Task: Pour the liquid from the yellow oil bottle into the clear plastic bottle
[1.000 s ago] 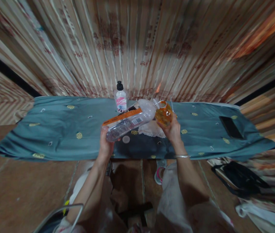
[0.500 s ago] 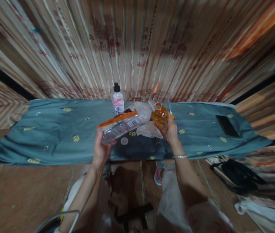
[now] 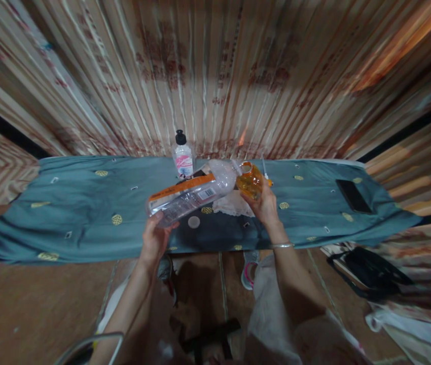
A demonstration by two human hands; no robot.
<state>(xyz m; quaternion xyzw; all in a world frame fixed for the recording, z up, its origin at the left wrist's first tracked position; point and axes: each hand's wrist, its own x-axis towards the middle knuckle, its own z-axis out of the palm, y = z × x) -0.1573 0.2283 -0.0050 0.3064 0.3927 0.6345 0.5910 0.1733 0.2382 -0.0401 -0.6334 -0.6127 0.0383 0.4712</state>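
My left hand (image 3: 156,235) is closed round the base of a clear plastic bottle (image 3: 185,195) with an orange-edged label and a barcode. The bottle lies tilted, its neck toward the right. Wrapped in my right hand (image 3: 265,203) is an amber jar (image 3: 249,182) with an open round mouth. The bottle's neck is at the jar's mouth; whether they touch I cannot tell. Beneath them a crumpled white cloth or tissue (image 3: 232,204) lies on the table. Near my left hand is a round whitish cap or disc (image 3: 193,222).
A pump-style bottle with a black top and pink label (image 3: 183,161) stands at the back of the cloth-covered table (image 3: 82,203). A thin white stick-like thing (image 3: 264,170) is behind the jar. A black phone (image 3: 353,196) lies at the right. On the floor sits a black bag (image 3: 369,271).
The bottle's base has shifted slightly left with my left hand. My right hand and the jar hold nearly the same place. The whole view has drifted a little.
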